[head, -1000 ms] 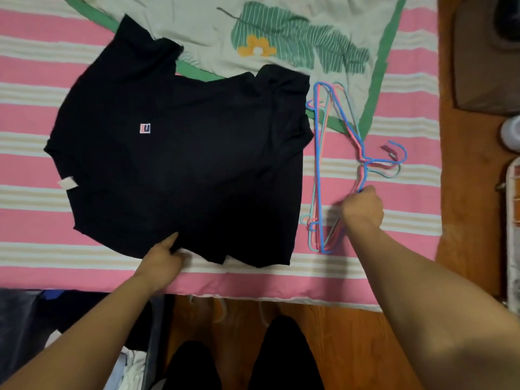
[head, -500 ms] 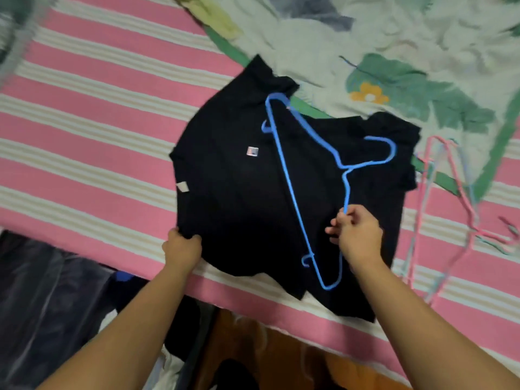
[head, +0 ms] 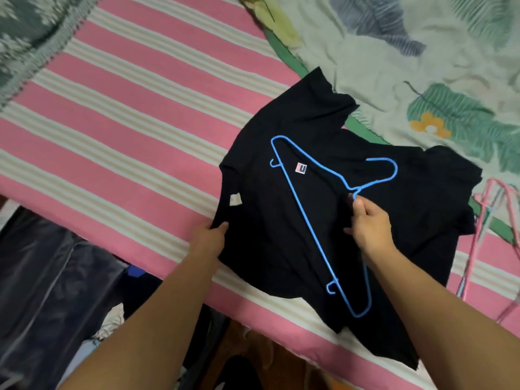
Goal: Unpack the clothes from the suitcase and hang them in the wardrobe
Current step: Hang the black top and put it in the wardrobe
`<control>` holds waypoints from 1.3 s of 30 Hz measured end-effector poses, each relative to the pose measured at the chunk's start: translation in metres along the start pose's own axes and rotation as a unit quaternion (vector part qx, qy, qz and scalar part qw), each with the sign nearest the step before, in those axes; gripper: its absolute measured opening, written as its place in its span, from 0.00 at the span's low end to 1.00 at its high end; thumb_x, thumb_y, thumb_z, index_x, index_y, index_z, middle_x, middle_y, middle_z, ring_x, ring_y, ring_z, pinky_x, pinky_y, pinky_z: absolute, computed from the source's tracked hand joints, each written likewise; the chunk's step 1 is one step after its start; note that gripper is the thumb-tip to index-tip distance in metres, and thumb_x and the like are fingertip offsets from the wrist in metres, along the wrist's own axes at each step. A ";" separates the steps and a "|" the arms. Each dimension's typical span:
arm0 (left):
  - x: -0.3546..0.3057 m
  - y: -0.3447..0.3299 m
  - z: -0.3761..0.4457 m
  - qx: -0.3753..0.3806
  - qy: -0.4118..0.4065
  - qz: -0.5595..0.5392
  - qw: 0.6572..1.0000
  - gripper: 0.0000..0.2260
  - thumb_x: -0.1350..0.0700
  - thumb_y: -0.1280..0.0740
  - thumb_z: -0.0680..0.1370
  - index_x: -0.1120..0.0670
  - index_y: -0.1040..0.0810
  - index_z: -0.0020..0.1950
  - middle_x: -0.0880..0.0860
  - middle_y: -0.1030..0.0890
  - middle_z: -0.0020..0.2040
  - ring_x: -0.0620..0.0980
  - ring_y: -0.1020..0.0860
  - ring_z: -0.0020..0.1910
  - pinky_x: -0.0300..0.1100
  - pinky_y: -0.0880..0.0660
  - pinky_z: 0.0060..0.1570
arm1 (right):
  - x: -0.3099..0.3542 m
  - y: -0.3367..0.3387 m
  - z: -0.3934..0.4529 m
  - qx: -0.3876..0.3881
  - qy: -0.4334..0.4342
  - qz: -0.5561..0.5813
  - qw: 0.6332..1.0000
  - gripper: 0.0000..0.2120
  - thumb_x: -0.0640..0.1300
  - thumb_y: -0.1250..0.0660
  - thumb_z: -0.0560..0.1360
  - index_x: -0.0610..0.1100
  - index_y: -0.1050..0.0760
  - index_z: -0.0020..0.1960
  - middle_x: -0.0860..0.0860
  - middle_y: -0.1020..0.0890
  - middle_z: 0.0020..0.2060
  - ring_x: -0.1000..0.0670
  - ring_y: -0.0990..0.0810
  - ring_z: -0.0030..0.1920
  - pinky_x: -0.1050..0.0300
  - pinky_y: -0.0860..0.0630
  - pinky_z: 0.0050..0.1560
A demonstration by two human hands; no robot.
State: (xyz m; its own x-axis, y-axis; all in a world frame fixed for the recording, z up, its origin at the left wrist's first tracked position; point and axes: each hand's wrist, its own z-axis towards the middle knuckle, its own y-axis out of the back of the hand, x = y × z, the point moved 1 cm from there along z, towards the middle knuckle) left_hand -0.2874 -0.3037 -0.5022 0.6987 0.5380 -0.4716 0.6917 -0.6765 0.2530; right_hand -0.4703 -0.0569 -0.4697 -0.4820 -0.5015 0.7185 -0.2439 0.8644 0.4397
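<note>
Blue hanger (head: 315,218) lies on the shirt (head: 281,249), right hand (head: 368,220) pinching its neck, left hand (head: 209,239) gripping the hem. Best lift that hem open and slide one hanger arm inside first.

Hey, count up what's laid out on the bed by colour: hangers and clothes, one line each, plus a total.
Blue hangers: 1, lying on the shirt, held by the right hand
Pink hangers: a bunch at the right edge, too overlapped to count, taken as 1
Black shirts: 1, its edge held by the left hand
Total: 3
</note>
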 end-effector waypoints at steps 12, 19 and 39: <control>-0.132 -0.001 -0.254 0.106 -0.184 -0.132 0.968 0.07 0.65 0.33 0.79 0.60 0.17 0.55 0.59 0.14 0.50 0.58 0.16 0.50 0.50 0.19 0.52 | 0.122 0.153 -0.100 0.062 0.106 0.075 0.990 0.22 0.27 0.43 0.79 0.52 0.22 0.58 0.47 0.25 0.36 0.55 0.32 0.22 0.65 0.35 0.22; -0.221 -0.017 -0.483 0.212 -0.450 0.201 0.844 0.05 0.62 0.29 0.78 0.55 0.14 0.50 0.51 0.13 0.45 0.46 0.16 0.44 0.38 0.21 0.44 | 0.264 0.287 -0.170 0.179 0.274 -0.030 0.944 0.10 0.33 0.31 0.74 0.47 0.27 0.45 0.53 0.20 0.41 0.56 0.32 0.27 0.63 0.37 0.24; -0.152 0.047 -0.630 0.044 -0.618 0.213 0.755 0.08 0.61 0.35 0.82 0.48 0.25 0.49 0.49 0.24 0.43 0.42 0.28 0.39 0.36 0.32 0.42 | 0.282 0.317 -0.305 0.374 0.338 0.020 0.863 0.18 0.27 0.38 0.71 0.48 0.35 0.33 0.47 0.35 0.30 0.51 0.37 0.29 0.60 0.36 0.27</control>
State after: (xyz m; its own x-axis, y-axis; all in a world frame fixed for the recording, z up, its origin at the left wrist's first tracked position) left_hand -0.2463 -0.1004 0.1133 0.1115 -0.5817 -0.8057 0.3987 -0.7164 0.5725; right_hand -0.4266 0.0651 0.0366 0.0373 -0.1585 0.9867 -0.8352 0.5371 0.1179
